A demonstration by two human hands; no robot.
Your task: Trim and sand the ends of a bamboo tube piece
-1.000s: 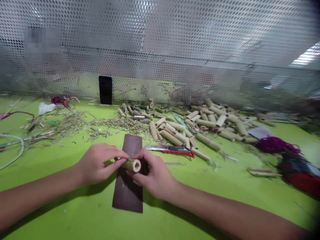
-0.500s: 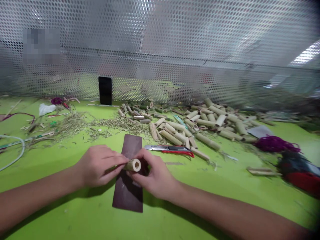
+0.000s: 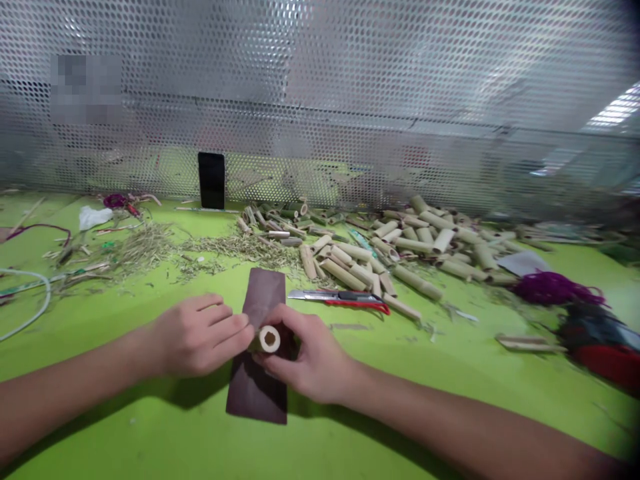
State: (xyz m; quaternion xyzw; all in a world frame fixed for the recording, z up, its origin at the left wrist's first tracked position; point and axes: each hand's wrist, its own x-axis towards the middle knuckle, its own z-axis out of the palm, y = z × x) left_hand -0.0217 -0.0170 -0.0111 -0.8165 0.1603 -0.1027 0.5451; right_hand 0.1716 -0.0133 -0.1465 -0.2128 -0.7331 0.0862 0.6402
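Observation:
A short bamboo tube (image 3: 270,339) is held low over a dark brown sheet of sandpaper (image 3: 260,393), its pale, hollow cut end facing me. My right hand (image 3: 315,353) grips it from the right, thumb below and index finger above. From the left, my left hand (image 3: 205,337) has its fingers bent together with their tips at the tube's side; its thumb is hidden. Just beyond my right hand lies a utility knife (image 3: 345,299) with a red and black handle, its blade out and pointing left.
Many cut bamboo pieces (image 3: 425,240) are heaped at the back right. Shavings (image 3: 240,248) cover the middle. A phone (image 3: 211,181) leans on the perforated metal screen (image 3: 320,133). Purple string (image 3: 557,289) and a red and black tool (image 3: 600,347) lie right, a white cable (image 3: 45,303) left.
The tube has turned and shifted slightly left and down, with its cut end facing me more squarely. My left fingers have moved a little back from on top of the tube.

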